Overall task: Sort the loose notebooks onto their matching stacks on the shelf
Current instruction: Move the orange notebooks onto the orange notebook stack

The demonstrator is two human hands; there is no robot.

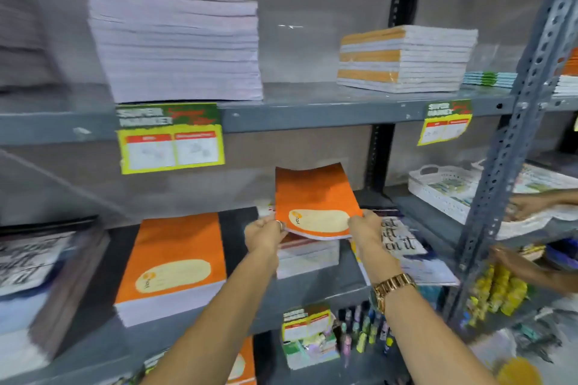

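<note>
Both my hands hold a few orange notebooks with a cream label, tilted up above the middle shelf. My left hand grips their lower left corner and my right hand grips the lower right corner. To the left lies a stack of matching orange notebooks. Under my hands is a low pile of mixed notebooks, and a black-lettered white notebook lies to the right of it. A dark-covered lettered stack stands at far left.
The upper shelf carries a tall white-edged stack and an orange-and-white stack. A white basket sits at right behind a perforated steel post. Another person's hands work at far right. Pens and price tags fill the lower shelf.
</note>
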